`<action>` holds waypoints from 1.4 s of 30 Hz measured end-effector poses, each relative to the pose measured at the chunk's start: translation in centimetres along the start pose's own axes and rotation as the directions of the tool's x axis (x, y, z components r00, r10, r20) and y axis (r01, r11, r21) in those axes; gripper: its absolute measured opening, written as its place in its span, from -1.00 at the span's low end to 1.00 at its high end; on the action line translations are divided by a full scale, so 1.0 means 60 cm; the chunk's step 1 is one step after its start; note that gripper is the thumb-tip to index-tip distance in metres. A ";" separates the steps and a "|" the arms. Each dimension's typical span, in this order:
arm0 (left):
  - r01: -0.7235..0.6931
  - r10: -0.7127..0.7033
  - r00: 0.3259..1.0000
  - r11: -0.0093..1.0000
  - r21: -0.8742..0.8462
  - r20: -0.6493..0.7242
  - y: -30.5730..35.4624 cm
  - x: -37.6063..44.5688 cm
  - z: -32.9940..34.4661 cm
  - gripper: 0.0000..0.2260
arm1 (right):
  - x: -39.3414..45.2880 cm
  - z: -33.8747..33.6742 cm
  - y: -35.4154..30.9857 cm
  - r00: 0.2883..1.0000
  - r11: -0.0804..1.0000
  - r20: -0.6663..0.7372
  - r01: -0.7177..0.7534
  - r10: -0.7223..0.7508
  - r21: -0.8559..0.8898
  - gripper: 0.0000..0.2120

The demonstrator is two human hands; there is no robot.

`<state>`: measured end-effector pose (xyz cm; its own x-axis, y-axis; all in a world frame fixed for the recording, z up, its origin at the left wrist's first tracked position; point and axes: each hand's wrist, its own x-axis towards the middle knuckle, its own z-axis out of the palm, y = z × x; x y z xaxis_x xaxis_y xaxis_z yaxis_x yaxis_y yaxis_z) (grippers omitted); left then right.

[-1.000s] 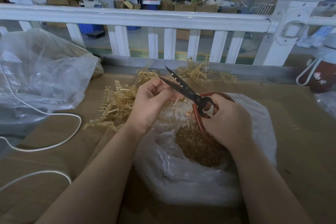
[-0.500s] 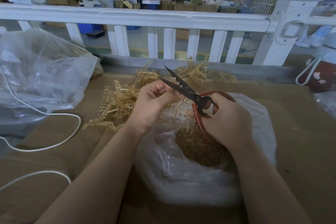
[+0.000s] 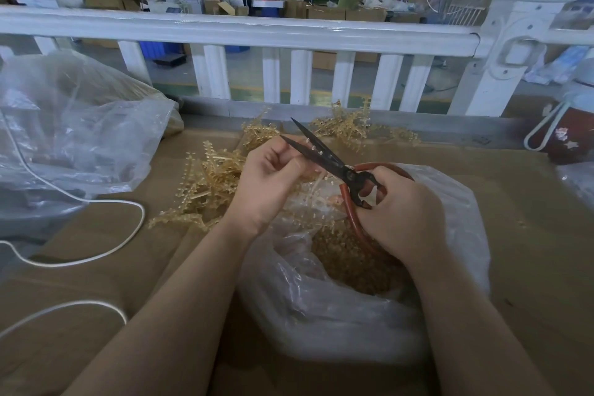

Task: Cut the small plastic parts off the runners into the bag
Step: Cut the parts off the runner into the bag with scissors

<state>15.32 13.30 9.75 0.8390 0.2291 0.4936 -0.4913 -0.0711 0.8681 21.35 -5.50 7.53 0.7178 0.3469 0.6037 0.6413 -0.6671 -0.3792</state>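
Note:
My right hand (image 3: 400, 214) grips the red handles of black scissors (image 3: 324, 156), whose blades stand apart and point up-left. My left hand (image 3: 268, 180) pinches a clear plastic runner (image 3: 313, 170) that passes between the blades; its small parts show beside the upper blade. Both hands hover over an open clear plastic bag (image 3: 321, 305) with a heap of small amber cut parts (image 3: 347, 260) inside. A pile of amber runners (image 3: 209, 183) lies on the table left of my left hand.
More runners (image 3: 347, 125) lie by the white railing (image 3: 244, 32) at the table's far edge. A large clear bag (image 3: 74, 135) fills the left, with a white cable (image 3: 96, 231) looping over the brown cardboard tabletop (image 3: 527, 235). A red bottle (image 3: 570, 135) stands far right.
The scissors and both hands stay nearly in place. My left hand has fed the runner slightly further between the blades; they remain apart.

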 end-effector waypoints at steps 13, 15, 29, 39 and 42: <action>0.059 -0.059 0.998 0.998 0.001 0.023 -0.001 0.002 -0.002 -0.84 | 0.002 -0.006 -0.007 0.999 1.000 -0.029 0.026 -0.025 0.012 -0.67; 0.074 -0.075 0.997 0.997 0.007 0.035 0.001 0.001 -0.002 -0.82 | 0.001 -0.007 -0.008 0.999 0.999 -0.026 0.031 -0.030 0.017 -0.73; 0.059 -0.060 0.998 0.996 0.066 0.002 -0.001 -0.002 -0.004 -0.89 | 0.000 -0.004 -0.005 1.000 1.000 -0.018 -0.006 0.006 0.012 -0.69; 0.065 -0.064 0.998 0.995 0.081 -0.014 0.000 -0.002 -0.001 -0.88 | -0.001 -0.004 -0.009 1.000 0.999 -0.019 -0.016 0.016 0.033 -0.71; 0.070 -0.068 0.997 0.994 0.090 -0.020 0.003 -0.002 -0.001 -0.88 | -0.001 -0.003 -0.011 0.999 0.999 -0.025 -0.027 0.028 0.034 -0.70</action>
<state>15.10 13.33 9.82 0.8657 0.2525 0.4321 -0.4087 -0.1416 0.9016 20.84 -5.23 7.86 0.7284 0.3115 0.6103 0.6306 -0.6531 -0.4192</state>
